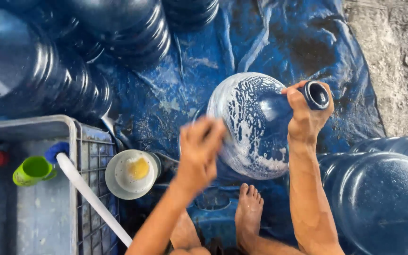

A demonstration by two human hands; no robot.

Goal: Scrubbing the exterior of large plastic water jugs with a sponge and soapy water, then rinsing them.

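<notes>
**Hands on soapy water jug**

Soapy blue water jug (253, 125) lies on its side on wet blue tarp (190, 85), neck pointing right, body streaked with white foam. Right hand (306, 115) closed around the jug's neck just behind the open mouth, thumb on top, forearm running straight up from the lower edge, wrist slightly bent. Left hand (199, 146) motion-blurred against the jug's left side, fingers curled; cannot tell if it holds anything or how tightly it is closed. Left forearm angles up from bottom centre. Bare foot (249, 210) planted on the tarp just below the jug, between the two forearms.

White bowl (131, 174) with yellow contents sits left of the left hand, beside a grey crate (67, 141). White pipe (88, 196) leans across the crate's edge; green cup (33, 170) inside the crate. More blue jugs (48, 66) stacked upper left, another large jug (383, 198) at lower right. Bare concrete floor (393, 56) upper right.
</notes>
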